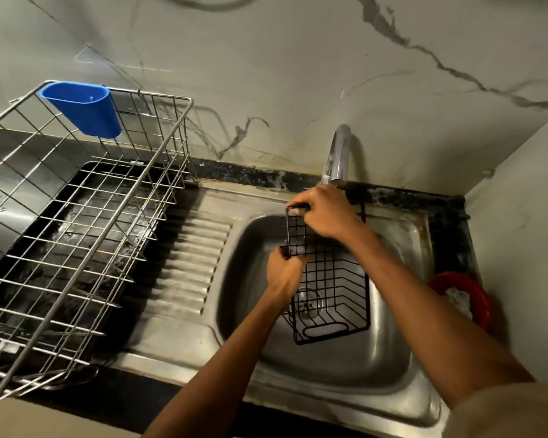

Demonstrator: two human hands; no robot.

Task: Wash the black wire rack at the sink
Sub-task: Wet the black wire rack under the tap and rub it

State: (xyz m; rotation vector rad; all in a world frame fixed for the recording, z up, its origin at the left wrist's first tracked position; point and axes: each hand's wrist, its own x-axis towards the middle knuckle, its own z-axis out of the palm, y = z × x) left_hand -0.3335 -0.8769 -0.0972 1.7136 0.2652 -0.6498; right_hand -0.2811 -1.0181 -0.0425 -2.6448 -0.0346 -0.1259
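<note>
A black wire rack, basket-shaped, hangs over the steel sink basin, just below the chrome tap. My left hand grips the rack's left upright edge from below. My right hand curls over the rack's top left corner, fingers round the top wire. The drain strainer shows through the rack's mesh. I cannot tell whether water runs from the tap.
A large steel wire dish rack with a blue plastic cup holder stands on a black tray at the left. The ribbed drainboard lies between it and the basin. A red bowl sits at the right by the wall.
</note>
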